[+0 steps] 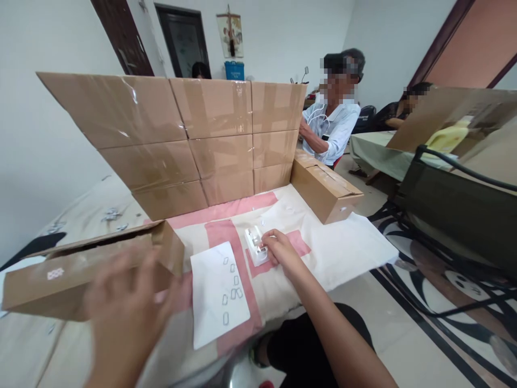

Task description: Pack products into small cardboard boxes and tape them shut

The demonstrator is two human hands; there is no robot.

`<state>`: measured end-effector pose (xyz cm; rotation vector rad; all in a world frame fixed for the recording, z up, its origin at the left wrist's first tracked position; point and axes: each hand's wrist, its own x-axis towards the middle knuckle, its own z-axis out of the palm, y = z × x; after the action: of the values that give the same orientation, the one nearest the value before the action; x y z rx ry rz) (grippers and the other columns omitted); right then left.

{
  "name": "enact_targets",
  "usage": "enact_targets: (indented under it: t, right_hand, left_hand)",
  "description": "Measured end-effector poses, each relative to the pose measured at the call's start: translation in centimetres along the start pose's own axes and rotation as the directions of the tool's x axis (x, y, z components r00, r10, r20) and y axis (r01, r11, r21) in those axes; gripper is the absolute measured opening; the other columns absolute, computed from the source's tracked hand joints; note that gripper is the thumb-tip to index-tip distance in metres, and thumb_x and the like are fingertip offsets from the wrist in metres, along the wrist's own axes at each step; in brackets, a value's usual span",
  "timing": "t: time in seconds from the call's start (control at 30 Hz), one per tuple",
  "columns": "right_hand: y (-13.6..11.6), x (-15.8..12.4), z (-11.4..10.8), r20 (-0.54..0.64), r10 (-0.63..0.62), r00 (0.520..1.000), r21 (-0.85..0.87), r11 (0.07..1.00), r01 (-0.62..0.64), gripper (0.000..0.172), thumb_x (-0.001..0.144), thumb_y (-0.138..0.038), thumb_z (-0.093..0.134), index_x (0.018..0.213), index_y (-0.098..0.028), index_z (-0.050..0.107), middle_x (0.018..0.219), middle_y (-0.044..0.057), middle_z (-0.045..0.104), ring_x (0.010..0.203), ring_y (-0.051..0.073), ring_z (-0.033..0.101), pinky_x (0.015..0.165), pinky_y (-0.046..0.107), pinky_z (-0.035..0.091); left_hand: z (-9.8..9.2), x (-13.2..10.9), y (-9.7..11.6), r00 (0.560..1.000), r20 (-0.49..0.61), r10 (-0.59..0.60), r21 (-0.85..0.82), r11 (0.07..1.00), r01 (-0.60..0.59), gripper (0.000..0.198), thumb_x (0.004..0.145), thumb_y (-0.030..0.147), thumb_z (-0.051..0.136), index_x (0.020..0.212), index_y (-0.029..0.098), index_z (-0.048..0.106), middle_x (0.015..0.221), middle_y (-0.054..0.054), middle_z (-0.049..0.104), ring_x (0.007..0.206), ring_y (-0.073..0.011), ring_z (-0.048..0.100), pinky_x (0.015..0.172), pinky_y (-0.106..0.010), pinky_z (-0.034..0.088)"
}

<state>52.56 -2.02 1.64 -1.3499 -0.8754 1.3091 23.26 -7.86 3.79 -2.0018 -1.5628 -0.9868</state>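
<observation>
My right hand (280, 250) reaches over a small white plastic case (254, 253) with open recesses, lying on the bed cloth. Its fingers are curled together at the right side of the case, and what they pinch is hidden. My left hand (125, 307) is raised in front of a long open cardboard box (52, 283). Motion blurs it, but the fingers and thumb look apart with nothing seen between them. Between my hands lies a white sheet of paper (214, 291) with several small outlined oblong shapes drawn on it.
A tall taped cardboard partition (220, 134) stands behind the cloth. Another cardboard box (327, 186) sits at right. Small silvery pieces (111, 214) lie at far left. A seated person (331, 124) works beyond the partition. A dark chair (456, 210) stands at right.
</observation>
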Motion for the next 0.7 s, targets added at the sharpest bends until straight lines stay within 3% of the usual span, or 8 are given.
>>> enact_targets:
  t: [0.07, 0.1, 0.17, 0.27, 0.33, 0.5, 0.6, 0.7]
  right_hand:
    - [0.0, 0.0, 0.2, 0.000, 0.001, 1.000, 0.029, 1.000, -0.001, 0.016, 0.072, -0.029, 0.057, 0.081, -0.022, 0.046, 0.066, -0.005, 0.062, 0.031, 0.004, 0.030, 0.035, 0.022, 0.017]
    - [0.0, 0.0, 0.2, 0.003, 0.001, 1.000, 0.036, 0.999, -0.001, 0.016, 0.072, -0.030, 0.057, 0.081, -0.023, 0.045, 0.067, -0.005, 0.062, 0.031, 0.003, 0.029, 0.035, 0.022, 0.017]
    - [-0.1, -0.1, 0.2, 0.018, 0.005, 1.000, 0.043, 0.999, -0.006, 0.019, 0.072, -0.032, 0.057, 0.081, -0.023, 0.043, 0.068, -0.005, 0.064, 0.031, 0.003, 0.027, 0.035, 0.022, 0.016]
    - [-0.2, -0.4, 0.0, 0.053, 0.009, 0.999, 0.087, 0.996, -0.014, 0.024, 0.070, -0.034, 0.060, 0.081, -0.023, 0.042, 0.069, -0.005, 0.065, 0.032, 0.002, 0.026, 0.037, 0.022, 0.015]
    - [-0.2, -0.6, -0.2, 0.069, 0.011, 0.998, 0.137, 0.990, -0.020, 0.026, 0.067, -0.032, 0.063, 0.080, -0.023, 0.042, 0.068, -0.005, 0.065, 0.033, 0.002, 0.025, 0.038, 0.022, 0.015]
    - [0.0, -0.8, -0.5, 0.107, -0.001, 0.994, 0.221, 0.975, -0.023, 0.032, 0.067, -0.026, 0.069, 0.077, -0.024, 0.039, 0.057, -0.009, 0.057, 0.035, 0.002, 0.021, 0.040, 0.023, 0.011]
    - [-0.1, -1.0, -0.5, 0.100, -0.021, 0.995, 0.243, 0.970, -0.004, 0.033, 0.069, -0.029, 0.069, 0.079, -0.024, 0.038, 0.065, -0.007, 0.064, 0.037, 0.002, 0.020, 0.042, 0.023, 0.011]
    - [-0.7, -1.7, -0.6, 0.110, -0.053, 0.993, 0.252, 0.967, 0.024, 0.031, 0.073, -0.031, 0.068, 0.080, -0.024, 0.039, 0.077, -0.003, 0.070, 0.038, 0.001, 0.018, 0.044, 0.024, 0.012]
  left_hand:
    - [1.9, 0.3, 4.1, 0.968, 0.206, 0.144, -0.100, 0.987, -0.125, 0.081, 0.089, 0.035, 0.064, 0.160, 0.036, 0.024, 0.149, -0.012, 0.053, 0.134, -0.0370, 0.055, 0.108, -0.056, 0.047]
    - [3.1, 0.7, 5.8, 0.933, 0.313, 0.180, -0.155, 0.978, -0.137, 0.080, 0.089, 0.038, 0.066, 0.158, 0.030, 0.027, 0.150, -0.015, 0.052, 0.135, -0.0366, 0.053, 0.108, -0.053, 0.047]
    - [6.0, 2.1, 8.2, 0.836, 0.514, 0.192, -0.220, 0.972, -0.087, 0.092, 0.081, 0.042, 0.075, 0.157, 0.023, 0.028, 0.163, -0.020, 0.034, 0.149, -0.0399, 0.036, 0.116, -0.053, 0.039]
    - [9.9, 4.5, 9.4, 0.655, 0.712, 0.253, -0.325, 0.946, -0.013, 0.115, 0.071, 0.041, 0.082, 0.162, 0.025, 0.013, 0.172, -0.017, 0.005, 0.156, -0.0400, 0.020, 0.121, -0.051, 0.031]
    - [11.6, 5.9, 9.5, 0.569, 0.766, 0.299, -0.374, 0.927, 0.017, 0.123, 0.067, 0.037, 0.084, 0.163, 0.027, 0.006, 0.172, -0.017, 0.004, 0.154, -0.0388, 0.026, 0.119, -0.048, 0.034]
    - [12.3, 7.8, 9.9, 0.522, 0.793, 0.313, -0.351, 0.936, -0.028, 0.129, 0.061, 0.038, 0.084, 0.163, 0.026, 0.005, 0.158, -0.015, 0.037, 0.136, -0.0381, 0.050, 0.114, -0.046, 0.038]
    - [11.6, 8.3, 10.6, 0.477, 0.839, 0.261, -0.274, 0.961, -0.043, 0.134, 0.060, 0.037, 0.084, 0.163, 0.029, -0.002, 0.153, -0.015, 0.041, 0.128, -0.0379, 0.056, 0.113, -0.047, 0.037]
    - [11.1, 8.4, 10.8, 0.472, 0.848, 0.240, -0.248, 0.968, -0.045, 0.135, 0.065, 0.035, 0.083, 0.162, 0.030, -0.010, 0.150, -0.014, 0.043, 0.126, -0.0359, 0.057, 0.112, -0.046, 0.036]
